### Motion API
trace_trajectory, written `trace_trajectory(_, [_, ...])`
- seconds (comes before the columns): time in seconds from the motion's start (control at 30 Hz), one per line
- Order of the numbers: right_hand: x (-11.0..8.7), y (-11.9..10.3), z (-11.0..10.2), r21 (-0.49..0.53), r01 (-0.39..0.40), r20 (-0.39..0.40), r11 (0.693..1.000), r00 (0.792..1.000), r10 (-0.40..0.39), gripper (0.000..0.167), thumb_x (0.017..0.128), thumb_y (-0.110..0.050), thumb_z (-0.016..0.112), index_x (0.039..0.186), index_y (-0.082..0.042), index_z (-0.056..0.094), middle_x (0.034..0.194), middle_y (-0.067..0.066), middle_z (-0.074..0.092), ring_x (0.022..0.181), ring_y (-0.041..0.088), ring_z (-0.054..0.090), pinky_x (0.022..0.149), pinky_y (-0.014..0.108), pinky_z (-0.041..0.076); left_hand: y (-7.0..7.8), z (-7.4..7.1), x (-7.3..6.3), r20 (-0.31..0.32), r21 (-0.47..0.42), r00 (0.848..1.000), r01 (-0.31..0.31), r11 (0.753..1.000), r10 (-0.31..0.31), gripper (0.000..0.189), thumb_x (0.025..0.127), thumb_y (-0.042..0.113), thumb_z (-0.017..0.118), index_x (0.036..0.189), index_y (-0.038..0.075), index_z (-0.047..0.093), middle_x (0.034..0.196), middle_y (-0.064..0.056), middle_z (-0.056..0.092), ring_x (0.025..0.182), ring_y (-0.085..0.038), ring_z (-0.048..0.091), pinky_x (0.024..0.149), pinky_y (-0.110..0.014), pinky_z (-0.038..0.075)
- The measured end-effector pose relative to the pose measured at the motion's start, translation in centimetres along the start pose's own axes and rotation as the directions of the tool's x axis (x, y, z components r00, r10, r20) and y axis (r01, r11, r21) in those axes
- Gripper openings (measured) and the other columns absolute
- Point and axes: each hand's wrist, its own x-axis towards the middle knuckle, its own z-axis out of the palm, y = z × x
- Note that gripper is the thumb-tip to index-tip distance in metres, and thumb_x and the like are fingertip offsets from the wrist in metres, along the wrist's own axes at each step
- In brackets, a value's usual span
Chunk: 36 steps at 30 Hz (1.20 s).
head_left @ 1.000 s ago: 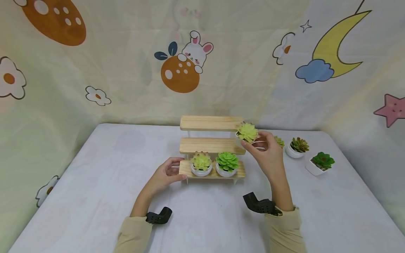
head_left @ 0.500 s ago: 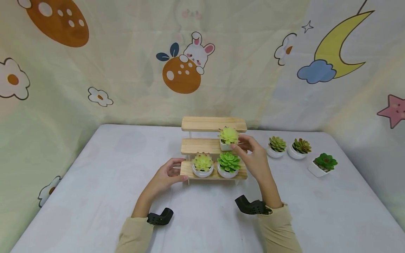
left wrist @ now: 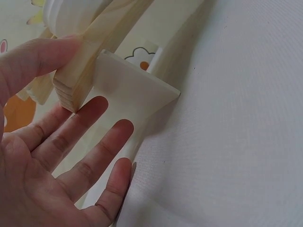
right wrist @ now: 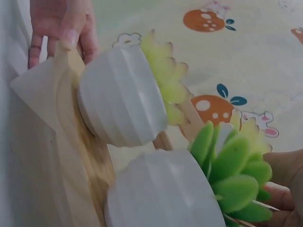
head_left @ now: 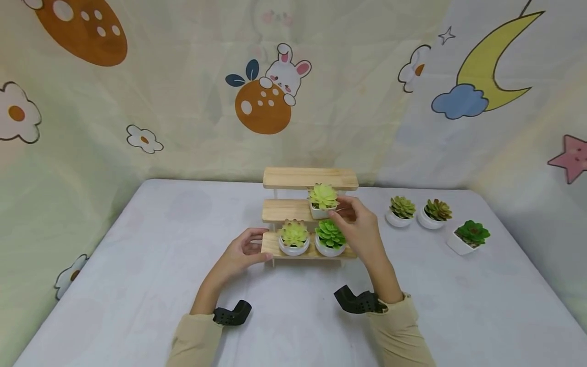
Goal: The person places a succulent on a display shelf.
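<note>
A three-tier wooden display stand (head_left: 310,178) stands at the back middle of the table. My left hand (head_left: 240,252) holds the left end of its bottom tier, thumb (left wrist: 40,59) on top and fingertips below and beside the board. My right hand (head_left: 359,224) pinches a pale yellow-green potted succulent (head_left: 323,196) in a square white pot, right over the middle tier. On the bottom tier sit two succulents in round white pots: a yellow-green one with reddish tips (head_left: 294,233) at left and a bright green one (right wrist: 236,175) at right, close below my right hand.
To the right on the white-covered table (head_left: 137,306) stand several potted succulents: two in round pots, a green one (head_left: 402,208) and a reddish-green one (head_left: 437,210), and a dark green one (head_left: 472,233) in a tilted-looking square pot. A printed cloth (head_left: 183,92) hangs behind.
My right hand has carried the square-potted succulent leftward from the stand's right end to over the middle tier. The left hand has stayed on the bottom tier's end.
</note>
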Motion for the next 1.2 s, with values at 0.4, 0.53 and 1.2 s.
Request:
trace_trajectory(0.4, [-0.4,-1.1,1.4,-0.171,0.173,-0.068,0.97,0.98,-0.187,0.031,0.086,-0.015,0.067,0.114,-0.004,0.061,0.091,0.01,0.07,0.095,0.027,0.062,0.096,0.047,0.038,0.0,0.1,0.2,0.001,0.008,1.0,-0.004,1.0,0.004,0.059,0.078,0.014,0.074,0.13,0.011,0.047,0.124,-0.013,0.055,0.107,-0.024,0.059,0.088,-0.035,0.047])
trace_trajectory(0.53, [-0.6,-1.3,1.8,-0.201,0.154,-0.059,0.967,0.984,-0.169,0.03,0.086,-0.018,0.067,0.114,-0.008,0.063,0.096,0.009,0.07,0.108,0.028,0.056,0.1,0.052,0.026,0.0,0.1,0.2,0.001,0.01,1.0,-0.01,1.0,0.01,0.058,0.078,0.014,0.074,0.13,0.011,0.047,0.124,-0.013,0.055,0.107,-0.024,0.058,0.089,-0.037,0.047])
trace_trajectory(1.2, [0.0,-2.4,1.9,-0.171,0.13,0.052,0.977,0.991,-0.123,0.035,0.087,-0.026,0.065,0.115,-0.005,0.058,0.12,0.011,0.061,0.117,0.03,0.052,0.104,0.049,0.032,0.1,-0.1,-0.1,-0.009,0.01,1.0,0.013,1.0,-0.013,0.058,0.079,0.015,0.074,0.13,0.011,0.047,0.125,-0.013,0.054,0.108,-0.024,0.058,0.089,-0.035,0.047])
